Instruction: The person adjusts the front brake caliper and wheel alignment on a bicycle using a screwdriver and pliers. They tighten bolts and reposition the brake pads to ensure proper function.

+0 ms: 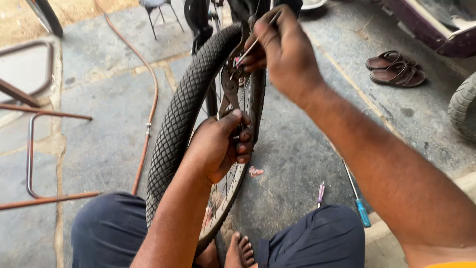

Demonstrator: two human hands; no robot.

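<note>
Black knobbly bicycle tyre (181,116) hides the rim's far side; left hand (218,146) grips rusty pliers (229,92), right hand (282,49) pinches a thin metal spoke (255,42), its end hidden.

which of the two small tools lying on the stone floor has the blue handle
The long screwdriver with the blue handle, lying by the person's right knee. The shorter purple-handled tool lies just left of it.

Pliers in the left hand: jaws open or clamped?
Clamped, as far as visible. The left hand squeezes the handles of the pliers together; the jaw tips near the right hand are partly hidden by the tyre.
</note>
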